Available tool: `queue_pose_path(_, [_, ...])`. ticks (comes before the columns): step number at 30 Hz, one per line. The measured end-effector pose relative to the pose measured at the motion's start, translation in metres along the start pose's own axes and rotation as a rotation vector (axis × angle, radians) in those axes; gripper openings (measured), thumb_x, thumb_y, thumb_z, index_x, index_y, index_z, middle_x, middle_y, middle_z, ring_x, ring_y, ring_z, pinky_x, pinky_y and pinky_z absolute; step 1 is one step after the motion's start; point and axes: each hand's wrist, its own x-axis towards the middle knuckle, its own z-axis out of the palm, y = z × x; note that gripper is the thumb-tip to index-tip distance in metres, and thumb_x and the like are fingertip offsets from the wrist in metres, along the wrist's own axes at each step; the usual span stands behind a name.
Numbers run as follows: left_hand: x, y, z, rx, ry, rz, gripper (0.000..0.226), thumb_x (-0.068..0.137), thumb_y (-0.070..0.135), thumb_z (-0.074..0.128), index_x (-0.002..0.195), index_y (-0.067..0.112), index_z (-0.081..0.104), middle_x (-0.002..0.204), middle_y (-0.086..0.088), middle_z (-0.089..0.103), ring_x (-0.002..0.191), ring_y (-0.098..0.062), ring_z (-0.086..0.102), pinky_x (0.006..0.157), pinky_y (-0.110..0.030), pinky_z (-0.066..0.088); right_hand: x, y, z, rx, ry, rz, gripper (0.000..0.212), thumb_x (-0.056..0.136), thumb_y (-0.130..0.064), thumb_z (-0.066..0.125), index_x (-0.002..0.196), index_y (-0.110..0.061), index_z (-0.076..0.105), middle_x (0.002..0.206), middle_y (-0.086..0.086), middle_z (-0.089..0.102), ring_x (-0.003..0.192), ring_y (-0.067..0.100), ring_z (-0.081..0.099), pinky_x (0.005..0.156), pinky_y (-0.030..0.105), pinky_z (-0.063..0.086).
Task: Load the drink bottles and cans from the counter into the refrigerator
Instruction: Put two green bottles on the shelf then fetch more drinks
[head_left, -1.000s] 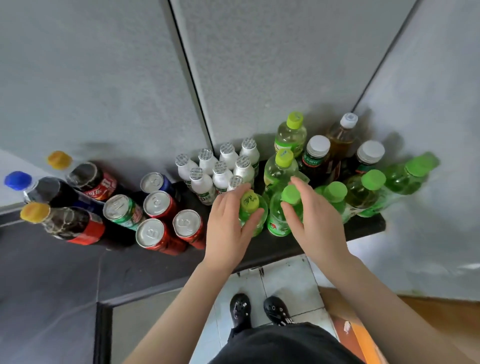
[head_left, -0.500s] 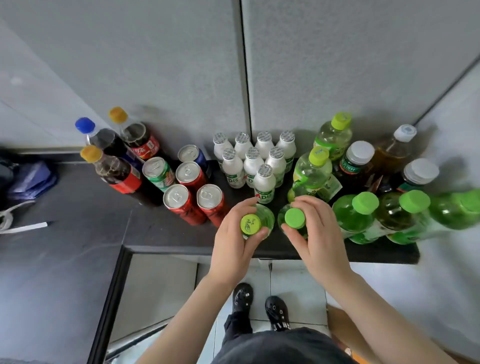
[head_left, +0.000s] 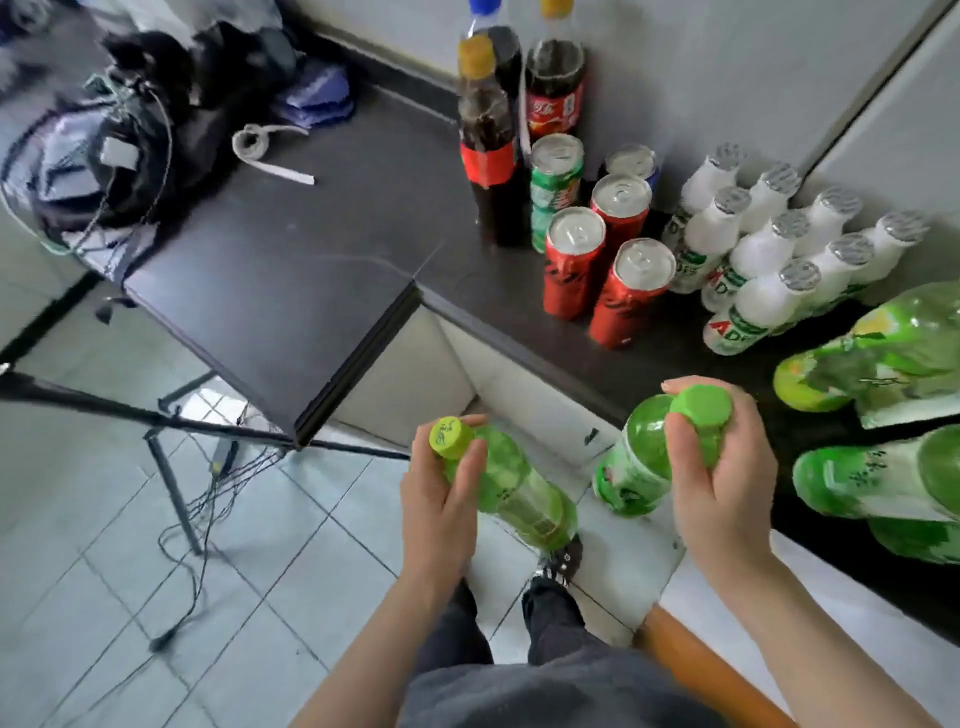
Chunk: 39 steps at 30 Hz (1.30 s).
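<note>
So that two can be carried at once, it seems, one green bottle (head_left: 514, 493) is gripped at the neck by the left hand (head_left: 441, 499) and a second green bottle (head_left: 636, 462) by the right hand (head_left: 722, 478), both just off the desk (head_left: 311, 249) edge. Free room is found over the floor (head_left: 104, 519) leftward.

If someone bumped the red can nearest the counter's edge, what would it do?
The red can is tall and slim, so it would probably tip. Its round body would likely roll once down. It stands close to the counter edge, so it might drop to the floor.
</note>
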Motion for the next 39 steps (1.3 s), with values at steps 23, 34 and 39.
queue_pose_path(23, [-0.31,-0.108,-0.369,-0.344,1.184,-0.201,0.03,0.078,0.066,0.055,0.095,0.041,0.057,0.107,0.008,0.069,0.094,-0.008,0.066,0.071,-0.016,0.052,-0.258,-0.244,0.308,0.256,-1.167,-0.414,0.041,0.084,-0.068,0.04,0.098,-0.033,0.055,0.091,-0.012,0.058,0.082,0.004,0.055,0.07,0.021,0.042])
queue_pose_path(34, [-0.482,-0.143,-0.494,-0.261,1.667,-0.175,0.045,0.082,0.065,0.053,0.102,0.024,0.052,0.106,0.007,0.068,0.095,-0.009,0.063,0.075,-0.02,0.053,-0.479,-0.361,0.407,0.4,-1.57,-0.616,0.029,0.087,-0.047,0.045,0.1,-0.024,0.057,0.086,-0.016,0.057,0.077,0.0,0.053,0.064,0.01,0.04])
queue_pose_path(39, [-0.535,-0.169,-0.52,-0.351,1.897,-0.263,0.014,0.087,0.046,0.052,0.094,0.035,0.055,0.106,0.009,0.068,0.093,-0.005,0.062,0.074,-0.015,0.05,-0.574,-0.398,0.446,0.372,-1.787,-0.711,0.018,0.082,-0.05,0.047,0.093,-0.038,0.054,0.083,-0.013,0.059,0.077,0.006,0.056,0.065,0.025,0.044])
